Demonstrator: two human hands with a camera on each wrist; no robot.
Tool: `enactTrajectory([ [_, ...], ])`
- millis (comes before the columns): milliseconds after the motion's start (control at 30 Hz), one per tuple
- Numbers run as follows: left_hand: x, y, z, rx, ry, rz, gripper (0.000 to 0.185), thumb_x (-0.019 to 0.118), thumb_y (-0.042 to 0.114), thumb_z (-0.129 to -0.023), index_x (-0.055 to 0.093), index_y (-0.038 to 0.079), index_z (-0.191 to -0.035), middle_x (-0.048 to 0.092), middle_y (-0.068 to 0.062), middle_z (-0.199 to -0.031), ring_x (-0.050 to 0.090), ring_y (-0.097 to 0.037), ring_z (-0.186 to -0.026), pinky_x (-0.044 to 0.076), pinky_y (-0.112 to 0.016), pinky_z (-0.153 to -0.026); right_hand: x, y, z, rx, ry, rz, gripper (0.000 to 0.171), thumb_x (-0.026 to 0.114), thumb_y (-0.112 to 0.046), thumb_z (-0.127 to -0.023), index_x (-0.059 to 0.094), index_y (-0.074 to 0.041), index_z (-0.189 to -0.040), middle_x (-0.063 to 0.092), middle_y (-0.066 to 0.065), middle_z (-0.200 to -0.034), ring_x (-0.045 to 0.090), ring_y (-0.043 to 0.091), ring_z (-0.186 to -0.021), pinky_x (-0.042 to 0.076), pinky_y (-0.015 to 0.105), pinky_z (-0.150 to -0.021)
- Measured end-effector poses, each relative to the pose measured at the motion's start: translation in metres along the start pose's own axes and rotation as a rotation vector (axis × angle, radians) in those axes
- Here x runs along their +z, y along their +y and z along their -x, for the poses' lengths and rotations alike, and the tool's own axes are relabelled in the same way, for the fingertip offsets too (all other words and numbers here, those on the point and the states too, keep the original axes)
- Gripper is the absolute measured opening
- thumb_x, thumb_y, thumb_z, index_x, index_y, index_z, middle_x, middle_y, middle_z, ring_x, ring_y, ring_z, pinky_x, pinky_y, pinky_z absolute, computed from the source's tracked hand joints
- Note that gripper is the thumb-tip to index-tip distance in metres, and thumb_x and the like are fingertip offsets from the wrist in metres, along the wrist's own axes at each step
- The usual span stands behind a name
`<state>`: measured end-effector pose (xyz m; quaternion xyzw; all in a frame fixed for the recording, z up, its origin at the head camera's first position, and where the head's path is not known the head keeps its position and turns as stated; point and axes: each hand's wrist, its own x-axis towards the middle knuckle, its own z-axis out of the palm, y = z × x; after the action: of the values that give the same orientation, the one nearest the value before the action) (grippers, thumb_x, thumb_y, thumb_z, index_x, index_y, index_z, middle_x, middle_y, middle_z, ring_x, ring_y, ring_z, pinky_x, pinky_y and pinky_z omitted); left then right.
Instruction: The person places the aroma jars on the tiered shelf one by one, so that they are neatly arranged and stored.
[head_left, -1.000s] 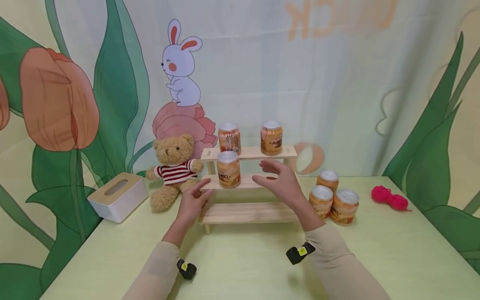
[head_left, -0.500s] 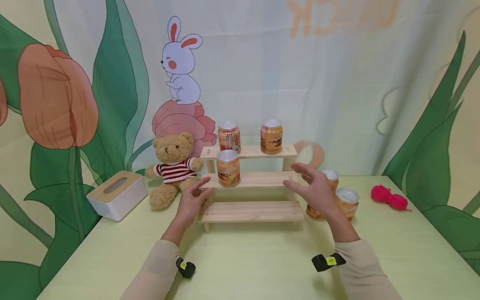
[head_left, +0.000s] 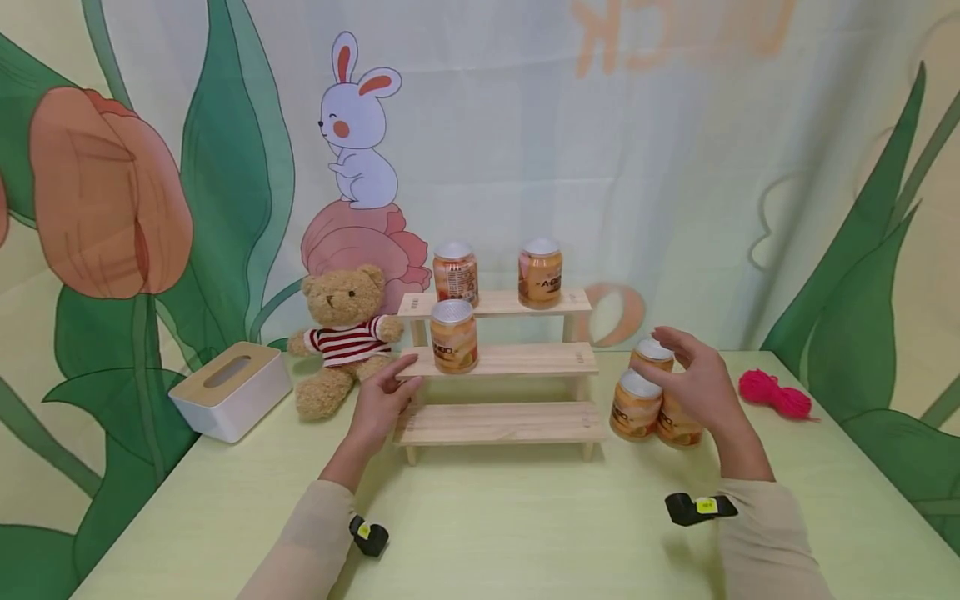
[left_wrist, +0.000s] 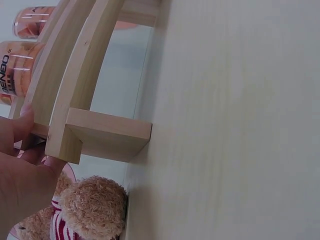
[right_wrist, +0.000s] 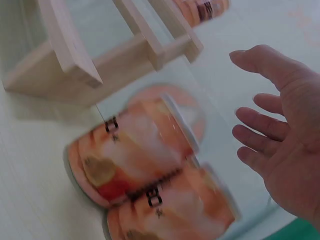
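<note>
While the left hand [head_left: 378,402] rests against the left end of the wooden stepped shelf [head_left: 498,423], its fingertips touch the end of the middle step, and the fingers are seen nearly straight, holding nothing (the left wrist view shows a fingertip pressed to the wood just above the shelf's side support). The right hand [head_left: 697,385] is held over a cluster of three orange cans [head_left: 636,406] that stands on the table just to the right of the shelf. Its fingers are spread wide and loosely bent, and no can is gripped; in the right wrist view a gap is seen between the open palm [right_wrist: 287,145] and the two nearest cans [right_wrist: 135,145], which are blurred there. One can of the cluster is largely hidden behind the hand in the head view.

On the shelf, one can [head_left: 453,336] stands upright at the left of the middle step, and two more cans [head_left: 455,273] [head_left: 540,274] stand on the top step, well apart. The bottom step bears nothing.

A teddy bear [head_left: 343,337] in a striped jumper sits left of the shelf, with a white tissue box [head_left: 229,391] further left. A pink ball of yarn [head_left: 776,394] lies at the right on the pale green table [head_left: 525,533].
</note>
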<state>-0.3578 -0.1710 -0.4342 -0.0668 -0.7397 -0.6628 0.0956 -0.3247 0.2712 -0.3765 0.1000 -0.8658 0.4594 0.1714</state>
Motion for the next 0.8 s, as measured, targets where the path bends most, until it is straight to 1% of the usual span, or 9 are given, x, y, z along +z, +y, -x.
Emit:
enactTrajectory([
  [133, 0.000, 0.001, 0.000, 0.000, -0.018, 0.025, 0.043, 0.064, 0.011, -0.099, 0.058, 0.013, -0.142, 0.066, -0.002, -0.083, 0.043, -0.015, -0.061, 0.036, -0.025, -0.052, -0.015, 0.015, 0.002, 0.018, -0.005, 0.027, 0.074, 0.075, -0.032, -0.092, 0.042, 0.004, -0.148, 0.047, 0.027, -0.144, 0.040, 0.046, -0.134, 0.030, 0.061, -0.109],
  [233, -0.001, 0.003, 0.000, -0.010, -0.032, 0.038, 0.044, 0.064, 0.010, -0.099, 0.057, 0.011, -0.143, 0.065, -0.001, -0.082, 0.042, -0.016, -0.061, 0.035, -0.026, -0.052, -0.024, 0.028, 0.005, 0.059, -0.061, 0.026, 0.078, 0.074, -0.035, -0.092, 0.038, 0.001, -0.151, 0.044, 0.028, -0.147, 0.036, 0.048, -0.136, 0.029, 0.063, -0.109],
  [300, -0.002, 0.008, 0.002, -0.018, -0.042, 0.038, 0.045, 0.063, 0.008, -0.099, 0.055, 0.008, -0.144, 0.066, -0.001, -0.082, 0.043, -0.017, -0.062, 0.036, -0.027, -0.053, -0.028, 0.036, 0.008, 0.087, -0.111, 0.017, 0.080, 0.073, -0.035, -0.092, 0.035, 0.000, -0.153, 0.042, 0.028, -0.148, 0.034, 0.049, -0.137, 0.030, 0.064, -0.107],
  [433, -0.002, 0.023, 0.010, -0.031, -0.049, 0.015, 0.046, 0.062, 0.005, -0.099, 0.054, 0.004, -0.144, 0.067, -0.001, -0.085, 0.050, -0.018, -0.067, 0.038, -0.028, -0.055, -0.030, 0.053, 0.011, 0.105, -0.167, 0.012, 0.078, 0.074, -0.032, -0.092, 0.036, 0.002, -0.152, 0.043, 0.027, -0.148, 0.039, 0.048, -0.134, 0.037, 0.061, -0.104],
  [500, -0.001, 0.019, 0.008, -0.020, -0.043, 0.003, 0.046, 0.063, 0.006, -0.099, 0.054, 0.004, -0.144, 0.068, 0.000, -0.086, 0.052, -0.018, -0.070, 0.038, -0.027, -0.055, -0.029, 0.062, 0.012, 0.117, -0.174, 0.008, 0.080, 0.076, -0.034, -0.091, 0.038, 0.001, -0.151, 0.043, 0.027, -0.147, 0.042, 0.046, -0.130, 0.040, 0.059, -0.102],
  [600, -0.001, 0.008, 0.004, -0.004, -0.031, 0.002, 0.045, 0.065, 0.010, -0.099, 0.056, 0.008, -0.143, 0.069, 0.000, -0.087, 0.053, -0.019, -0.071, 0.038, -0.026, -0.054, -0.027, 0.074, 0.014, 0.143, -0.176, 0.004, 0.082, 0.078, -0.036, -0.089, 0.039, 0.000, -0.151, 0.042, 0.029, -0.146, 0.043, 0.046, -0.126, 0.042, 0.057, -0.098],
  [667, -0.001, 0.000, 0.000, 0.008, -0.023, -0.002, 0.045, 0.065, 0.012, -0.099, 0.057, 0.011, -0.143, 0.068, 0.001, -0.086, 0.054, -0.018, -0.072, 0.037, -0.025, -0.054, -0.026, 0.080, 0.015, 0.163, -0.176, -0.016, 0.083, 0.078, -0.037, -0.089, 0.039, -0.001, -0.152, 0.041, 0.030, -0.145, 0.044, 0.045, -0.125, 0.046, 0.049, -0.095],
  [733, -0.001, 0.001, 0.001, -0.001, -0.023, -0.004, 0.045, 0.066, 0.013, -0.098, 0.058, 0.013, -0.142, 0.068, 0.001, -0.085, 0.054, -0.019, -0.072, 0.038, -0.026, -0.055, -0.025, 0.083, 0.016, 0.174, -0.174, -0.038, 0.082, 0.078, -0.035, -0.089, 0.038, 0.000, -0.152, 0.042, 0.030, -0.144, 0.045, 0.044, -0.124, 0.049, 0.038, -0.091],
  [800, -0.002, 0.003, 0.001, -0.009, -0.030, 0.005, 0.045, 0.065, 0.012, -0.098, 0.058, 0.012, -0.142, 0.068, 0.000, -0.085, 0.052, -0.019, -0.070, 0.037, -0.026, -0.055, -0.024, 0.086, 0.016, 0.179, -0.171, -0.065, 0.082, 0.078, -0.033, -0.089, 0.037, 0.001, -0.151, 0.043, 0.030, -0.143, 0.046, 0.042, -0.124, 0.048, 0.028, -0.086],
])
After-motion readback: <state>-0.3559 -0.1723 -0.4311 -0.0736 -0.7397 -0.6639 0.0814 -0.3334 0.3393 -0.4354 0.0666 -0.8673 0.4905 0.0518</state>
